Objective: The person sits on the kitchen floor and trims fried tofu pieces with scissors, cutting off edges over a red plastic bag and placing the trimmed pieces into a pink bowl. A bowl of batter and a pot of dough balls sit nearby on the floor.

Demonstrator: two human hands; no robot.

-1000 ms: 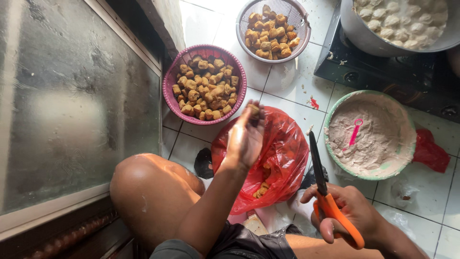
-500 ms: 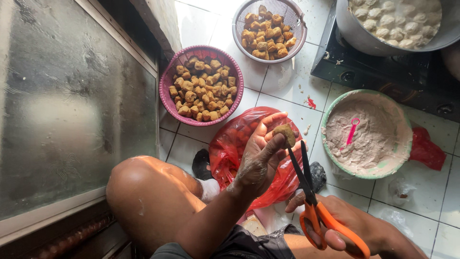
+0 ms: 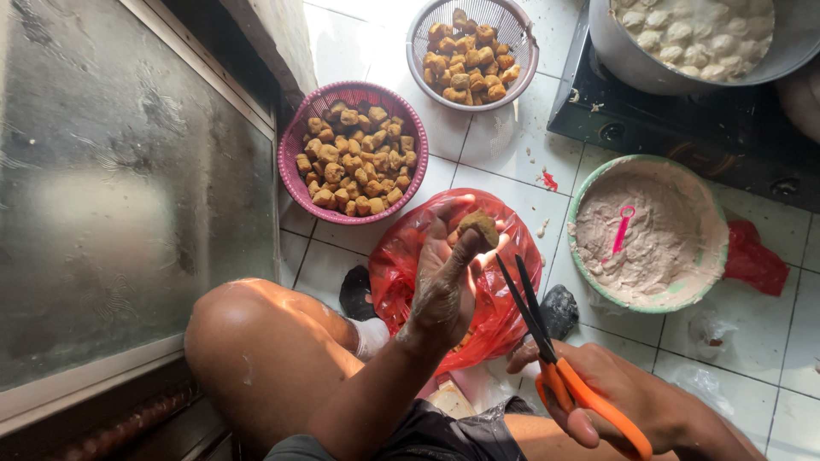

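Lifting one fried tofu puff (image 3: 478, 227) in left hand (image 3: 446, 286), fingers pinched on it, toward slightly parted orange scissors (image 3: 559, 369) gripped by right hand (image 3: 628, 401); pink basket (image 3: 354, 154) already heaped, red bag (image 3: 465, 282) not yet emptied.

**Food prepared on the tiled floor of a small home kitchen**

A cramped domestic cooking space is shown, with work done at floor level on white tiles (image 3: 504, 183) marked by spills and scraps. A black gas stove (image 3: 683, 119) is set directly on the floor, and a large metal pot (image 3: 683, 72) filled with pale dumplings is seen on it. Fried tofu puffs are heaped in a pink plastic basket (image 3: 295, 141) and a metal strainer (image 3: 521, 30). A green-rimmed bowl (image 3: 709, 183) of pale paste is placed nearby, beside a red plastic bag (image 3: 401, 256). A frosted glass panel (image 3: 111, 188) is seen alongside.
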